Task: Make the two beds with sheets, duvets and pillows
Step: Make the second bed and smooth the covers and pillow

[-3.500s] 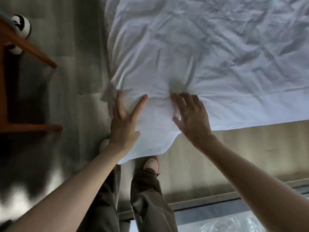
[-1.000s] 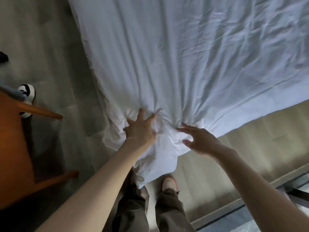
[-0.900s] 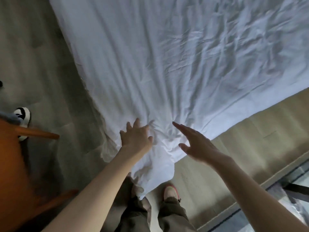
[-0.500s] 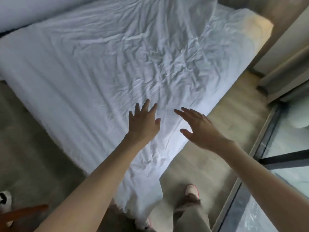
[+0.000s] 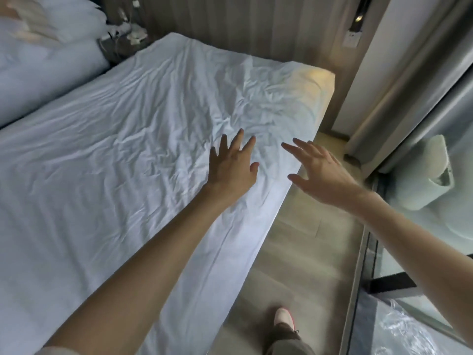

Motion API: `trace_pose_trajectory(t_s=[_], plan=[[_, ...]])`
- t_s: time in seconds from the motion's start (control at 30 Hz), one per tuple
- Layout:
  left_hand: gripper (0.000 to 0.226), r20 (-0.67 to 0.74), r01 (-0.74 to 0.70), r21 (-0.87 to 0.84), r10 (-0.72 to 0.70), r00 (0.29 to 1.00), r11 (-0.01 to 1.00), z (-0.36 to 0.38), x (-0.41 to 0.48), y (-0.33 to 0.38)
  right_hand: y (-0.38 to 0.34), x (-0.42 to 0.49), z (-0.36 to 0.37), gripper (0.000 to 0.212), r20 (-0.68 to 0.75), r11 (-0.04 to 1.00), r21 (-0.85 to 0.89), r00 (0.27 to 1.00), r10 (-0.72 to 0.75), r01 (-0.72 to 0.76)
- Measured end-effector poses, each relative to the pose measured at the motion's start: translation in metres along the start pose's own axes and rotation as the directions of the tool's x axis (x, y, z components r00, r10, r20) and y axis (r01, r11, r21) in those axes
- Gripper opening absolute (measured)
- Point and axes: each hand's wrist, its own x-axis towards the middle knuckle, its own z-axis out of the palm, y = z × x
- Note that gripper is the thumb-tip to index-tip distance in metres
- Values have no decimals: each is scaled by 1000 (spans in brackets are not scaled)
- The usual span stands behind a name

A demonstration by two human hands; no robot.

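A bed with a wrinkled white sheet (image 5: 128, 139) spread over its mattress fills the middle and left of the head view. My left hand (image 5: 231, 166) hovers over the sheet near the bed's right edge, fingers spread and straight, holding nothing. My right hand (image 5: 317, 170) is stretched out beside that edge above the floor, fingers also spread and empty. A second bed (image 5: 43, 65) at the upper left carries a heap of white bedding (image 5: 66, 21).
A narrow strip of wooden floor (image 5: 294, 252) runs between the bed and a glass partition (image 5: 422, 226) on the right. A nightstand (image 5: 122, 39) with small items stands between the beds' heads. My shoe (image 5: 282, 317) is on the floor below.
Both hands have let go of the sheet's corner at the foot of the bed and lifted. The view has swung up along the bed's right side toward its head.
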Motion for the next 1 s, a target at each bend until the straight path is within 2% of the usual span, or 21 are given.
trace_pose_trajectory(t_s=[0.33,0.67,1.0], plan=[[61,-61,-8,13,8,998,1000,-21,206,85,140,152,-93,68,-4,999,39,1000,3,-3],[63,-51,16,-23,-17,999,1000,31,437,115,287,341,-117,67,26,999,19,999,26,-26],[63,-9,83,-87,-84,996,993,38,683,157,430,531,-164,64,102,998,51,994,30,-36]])
